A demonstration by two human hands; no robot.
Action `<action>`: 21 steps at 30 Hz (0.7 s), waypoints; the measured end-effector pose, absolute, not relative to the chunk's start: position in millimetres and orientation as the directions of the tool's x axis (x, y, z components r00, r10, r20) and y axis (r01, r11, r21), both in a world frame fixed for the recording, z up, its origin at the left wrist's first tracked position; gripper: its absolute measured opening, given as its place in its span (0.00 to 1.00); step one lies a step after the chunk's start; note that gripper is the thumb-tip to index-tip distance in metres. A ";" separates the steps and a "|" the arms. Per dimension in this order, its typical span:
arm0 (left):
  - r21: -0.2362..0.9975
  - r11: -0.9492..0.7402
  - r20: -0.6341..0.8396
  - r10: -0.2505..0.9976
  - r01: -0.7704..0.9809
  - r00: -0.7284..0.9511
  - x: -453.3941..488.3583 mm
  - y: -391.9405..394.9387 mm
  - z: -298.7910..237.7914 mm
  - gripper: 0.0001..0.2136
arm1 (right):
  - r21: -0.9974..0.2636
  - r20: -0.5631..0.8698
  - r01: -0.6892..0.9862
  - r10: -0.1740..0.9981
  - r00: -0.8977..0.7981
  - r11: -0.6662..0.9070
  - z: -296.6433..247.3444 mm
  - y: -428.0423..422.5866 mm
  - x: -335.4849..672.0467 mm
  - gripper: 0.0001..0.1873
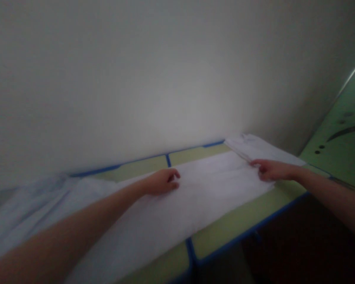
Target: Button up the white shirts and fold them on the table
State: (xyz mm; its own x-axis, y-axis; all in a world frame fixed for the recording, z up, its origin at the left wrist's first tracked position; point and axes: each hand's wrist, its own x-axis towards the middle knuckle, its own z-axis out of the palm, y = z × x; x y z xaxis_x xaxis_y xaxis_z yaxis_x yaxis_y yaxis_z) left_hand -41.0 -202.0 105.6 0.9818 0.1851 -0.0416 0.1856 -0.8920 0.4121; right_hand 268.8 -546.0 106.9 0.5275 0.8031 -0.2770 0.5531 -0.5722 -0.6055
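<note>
A long white cloth (201, 189) lies across desks with pale yellow-green tops and blue edges. At its far right end a layer is folded over, making a folded section (263, 148). My left hand (163, 181) rests on or just above the middle of the cloth, fingers loosely curled and thumb apart, with nothing seen between them. My right hand (273, 170) is at the edge of the folded section. Its index finger reaches out along that edge and the other fingers bend under; a gap shows between them. Toward the left, the cloth is rumpled (53, 201).
A plain pale wall (165, 79) stands behind the desks. The blue desk edge (248, 227) runs along the near side, with a dark area below it. On the right is a green panel (340, 146) with dark round marks. The view is dim and blurred.
</note>
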 end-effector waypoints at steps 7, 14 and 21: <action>0.375 -0.911 -0.029 0.174 0.172 0.984 -49.9 -213.3 119.6 0.16 | -0.579 -0.119 0.672 0.863 0.492 -0.463 109.2 -538.5 266.1 0.29; 0.267 -0.933 0.054 0.264 0.240 0.963 -57.3 -217.9 102.7 0.16 | -0.341 0.080 0.762 0.791 0.607 -0.551 84.0 -534.6 280.9 0.21; -0.024 -0.943 0.061 0.330 0.332 0.942 -132.2 -214.2 134.9 0.16 | -0.070 0.358 0.932 0.863 0.356 -0.356 82.3 -527.7 264.0 0.22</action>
